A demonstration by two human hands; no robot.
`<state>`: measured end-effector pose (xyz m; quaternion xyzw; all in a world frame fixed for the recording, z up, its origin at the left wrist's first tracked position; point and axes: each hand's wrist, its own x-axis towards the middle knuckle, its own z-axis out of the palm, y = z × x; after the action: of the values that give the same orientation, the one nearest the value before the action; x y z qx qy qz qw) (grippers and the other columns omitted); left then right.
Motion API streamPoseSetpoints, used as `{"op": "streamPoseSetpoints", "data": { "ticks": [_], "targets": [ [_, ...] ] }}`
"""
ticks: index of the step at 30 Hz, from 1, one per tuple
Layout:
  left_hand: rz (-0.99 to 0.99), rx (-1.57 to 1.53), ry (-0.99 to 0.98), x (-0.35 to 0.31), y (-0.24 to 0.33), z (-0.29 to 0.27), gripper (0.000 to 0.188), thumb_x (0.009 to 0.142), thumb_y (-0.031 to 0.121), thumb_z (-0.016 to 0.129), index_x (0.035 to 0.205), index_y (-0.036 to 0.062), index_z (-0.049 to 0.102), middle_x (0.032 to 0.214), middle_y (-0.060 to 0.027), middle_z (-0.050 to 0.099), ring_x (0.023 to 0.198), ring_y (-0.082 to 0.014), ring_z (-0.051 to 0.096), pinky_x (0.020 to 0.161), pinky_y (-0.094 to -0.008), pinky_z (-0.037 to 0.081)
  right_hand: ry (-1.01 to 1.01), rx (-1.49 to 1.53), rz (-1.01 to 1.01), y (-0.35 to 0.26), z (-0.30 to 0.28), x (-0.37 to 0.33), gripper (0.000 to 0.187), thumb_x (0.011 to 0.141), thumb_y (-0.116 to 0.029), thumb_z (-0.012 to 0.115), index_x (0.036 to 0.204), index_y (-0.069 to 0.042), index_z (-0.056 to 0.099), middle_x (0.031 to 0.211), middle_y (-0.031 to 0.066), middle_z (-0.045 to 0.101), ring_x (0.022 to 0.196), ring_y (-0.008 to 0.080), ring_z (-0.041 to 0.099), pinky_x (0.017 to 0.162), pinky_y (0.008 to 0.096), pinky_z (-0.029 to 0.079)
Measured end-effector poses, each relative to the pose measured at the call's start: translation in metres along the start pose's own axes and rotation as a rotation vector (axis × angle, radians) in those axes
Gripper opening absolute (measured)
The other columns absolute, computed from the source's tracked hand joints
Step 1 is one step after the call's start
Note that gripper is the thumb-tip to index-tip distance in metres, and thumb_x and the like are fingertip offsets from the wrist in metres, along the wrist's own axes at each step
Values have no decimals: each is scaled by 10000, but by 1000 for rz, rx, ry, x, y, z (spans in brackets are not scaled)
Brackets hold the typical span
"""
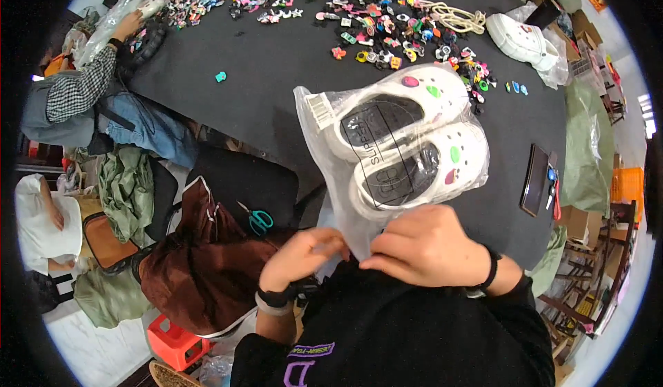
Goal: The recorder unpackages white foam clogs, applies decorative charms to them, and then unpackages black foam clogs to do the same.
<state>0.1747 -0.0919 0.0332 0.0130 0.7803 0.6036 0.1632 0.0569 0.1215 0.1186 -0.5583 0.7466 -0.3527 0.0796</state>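
Observation:
A clear plastic bag (323,152) holds a pair of white clogs (452,135) with colourful charms on their tops. It lies at the near edge of the black table, its narrow end hanging toward me. My right hand (428,249) pinches the bag's lower corner between thumb and curled fingers. Beside that corner, my left hand (304,257) is loosely curved with its fingers apart; its fingertips come close to the film, and contact is unclear. The fingertips of my right hand are partly hidden.
Many small shoe charms (394,24) cover the far part of the table (255,124). A white clog (521,40) and a phone (534,180) lie at right. Teal-handled scissors (260,221) rest at left near brown cloth (200,269). A co-worker's hand (129,24) is at far left.

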Motion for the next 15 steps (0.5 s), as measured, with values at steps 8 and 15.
{"op": "streamPoseSetpoints", "data": {
  "ticks": [8,15],
  "targets": [
    [32,-324,519,108,1,-94,263,982,231,490,1111,14,563,838,-48,608,735,-120,587,615,-245,463,-174,-301,58,9,-70,87,210,840,-262,644,935,-76,633,752,108,642,701,300,637,597,388,480],
    [207,-507,643,132,-13,-89,179,923,127,594,1045,-3,606,826,-20,632,644,-82,547,560,-218,426,-221,-200,225,128,-33,179,418,890,-384,557,1084,-26,655,970,182,682,918,323,652,826,385,501]
  ]
}}
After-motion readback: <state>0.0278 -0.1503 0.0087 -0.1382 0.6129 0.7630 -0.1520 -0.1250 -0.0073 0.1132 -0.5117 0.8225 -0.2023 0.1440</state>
